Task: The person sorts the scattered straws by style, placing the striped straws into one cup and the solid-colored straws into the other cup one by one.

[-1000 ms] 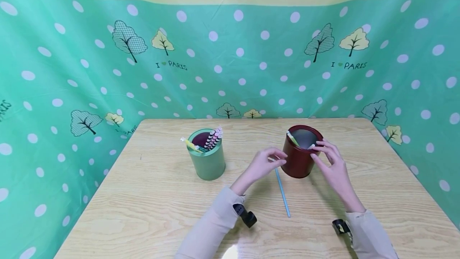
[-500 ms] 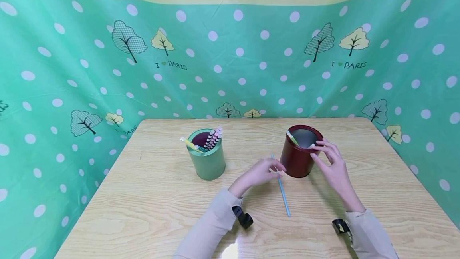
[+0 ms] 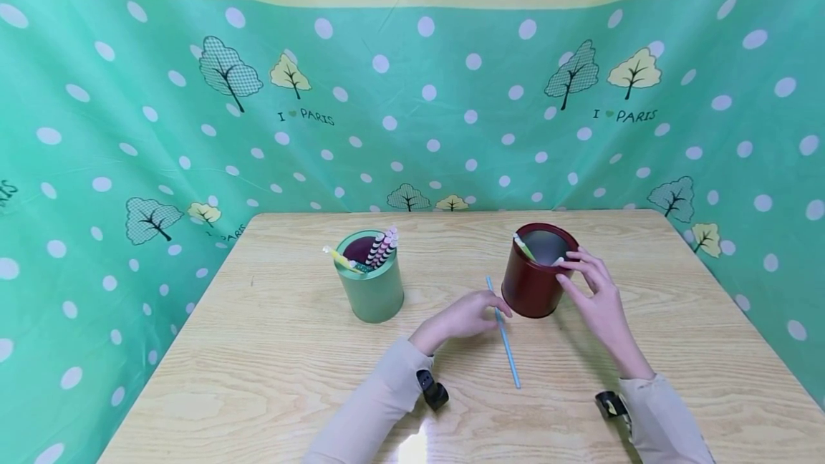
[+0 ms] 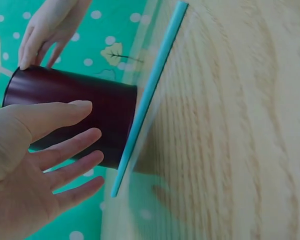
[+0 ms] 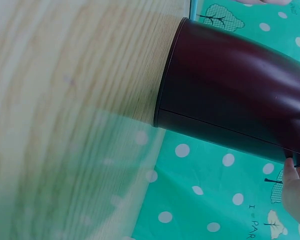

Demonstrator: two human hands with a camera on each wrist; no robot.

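A thin light-blue stick [image 3: 506, 344], like a pencil or straw, lies on the wooden table. My left hand [image 3: 465, 315] hovers over its far half; in the left wrist view, the fingers [image 4: 72, 152] are spread and extended beside the stick, apart from it. Just right of that stands a dark red cylindrical cup [image 3: 532, 288], upright, with a green-yellow stick [image 3: 524, 248] and a white tip [image 3: 558, 262] showing at its rim. My right hand [image 3: 601, 301] holds that cup's right rim, thumb on the outside and fingers over the edge.
A green cup [image 3: 376, 296] stands at the left, holding several striped sticks [image 3: 383, 248] and a yellow one [image 3: 343, 259]. Behind the wooden table [image 3: 271, 349] hangs a green dotted cloth [image 3: 451, 142].
My left hand has come down from beside the red cup to just over the blue stick, its fingers now lower. The right hand and both cups keep their places.
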